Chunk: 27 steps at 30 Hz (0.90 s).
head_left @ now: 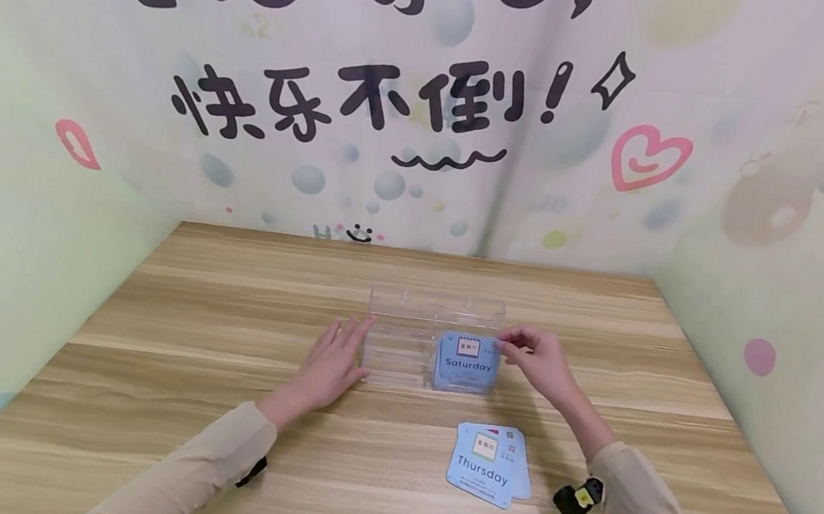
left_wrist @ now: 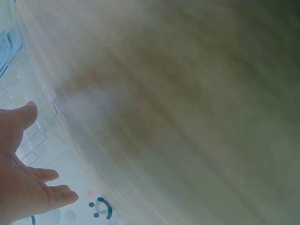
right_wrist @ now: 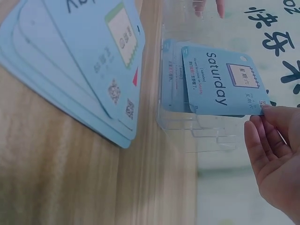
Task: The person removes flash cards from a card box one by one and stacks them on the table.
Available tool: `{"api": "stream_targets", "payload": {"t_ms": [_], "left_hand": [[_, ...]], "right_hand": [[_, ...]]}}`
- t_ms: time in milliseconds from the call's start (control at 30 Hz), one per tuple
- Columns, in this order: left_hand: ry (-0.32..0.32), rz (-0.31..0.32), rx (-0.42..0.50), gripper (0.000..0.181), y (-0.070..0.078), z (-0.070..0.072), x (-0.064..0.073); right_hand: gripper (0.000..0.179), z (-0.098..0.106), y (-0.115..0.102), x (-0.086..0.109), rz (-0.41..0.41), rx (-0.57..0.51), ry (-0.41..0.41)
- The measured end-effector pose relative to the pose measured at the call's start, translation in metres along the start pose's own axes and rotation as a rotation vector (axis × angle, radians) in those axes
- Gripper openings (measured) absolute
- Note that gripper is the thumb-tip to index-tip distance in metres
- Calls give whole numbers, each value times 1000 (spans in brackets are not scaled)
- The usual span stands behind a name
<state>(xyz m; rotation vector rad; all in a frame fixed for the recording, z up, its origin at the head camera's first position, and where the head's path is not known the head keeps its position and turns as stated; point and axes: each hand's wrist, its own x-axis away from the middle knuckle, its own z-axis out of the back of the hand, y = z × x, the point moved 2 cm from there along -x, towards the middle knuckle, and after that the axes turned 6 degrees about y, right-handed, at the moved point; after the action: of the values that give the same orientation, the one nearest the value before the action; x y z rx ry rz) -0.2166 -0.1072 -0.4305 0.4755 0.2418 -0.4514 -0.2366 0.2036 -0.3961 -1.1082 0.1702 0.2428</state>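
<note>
A clear plastic card holder (head_left: 396, 364) with two side-by-side sections stands on the table. My right hand (head_left: 538, 361) pinches the upper right corner of a blue "Saturday" card (right_wrist: 220, 79) between thumb and fingers. That card is at the right section, in front of other blue cards (right_wrist: 172, 84) standing there. At the holder's left side, my left hand (head_left: 331, 366) rests with fingers extended and thumb apart; in the left wrist view its palm and thumb (left_wrist: 29, 115) show beside the clear plastic. Nearer me lies a loose pile of blue cards (head_left: 483, 470), with "Thursday" on top.
The wood-grain table (head_left: 226, 304) carries the holder and the pile. A printed wall cloth (head_left: 419, 191) with large black characters hangs behind it, and pale side walls flank it. A black wrist strap (head_left: 577, 499) is below the right sleeve.
</note>
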Motion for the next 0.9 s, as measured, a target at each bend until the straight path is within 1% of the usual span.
{"api": "stream_targets", "payload": {"t_ms": [367,667,900], "left_hand": [[-43,18,9,78,0,1,-1],[-39,20,3,79,-1,-1,0],[-35,20,-2,79,-2,-1,0]], "right_hand": [[13,5,-12,0,-10,-28,7],[17,6,-21,1,-24,-76,4],[15,6,-26,5,-6,-130,-12]]}}
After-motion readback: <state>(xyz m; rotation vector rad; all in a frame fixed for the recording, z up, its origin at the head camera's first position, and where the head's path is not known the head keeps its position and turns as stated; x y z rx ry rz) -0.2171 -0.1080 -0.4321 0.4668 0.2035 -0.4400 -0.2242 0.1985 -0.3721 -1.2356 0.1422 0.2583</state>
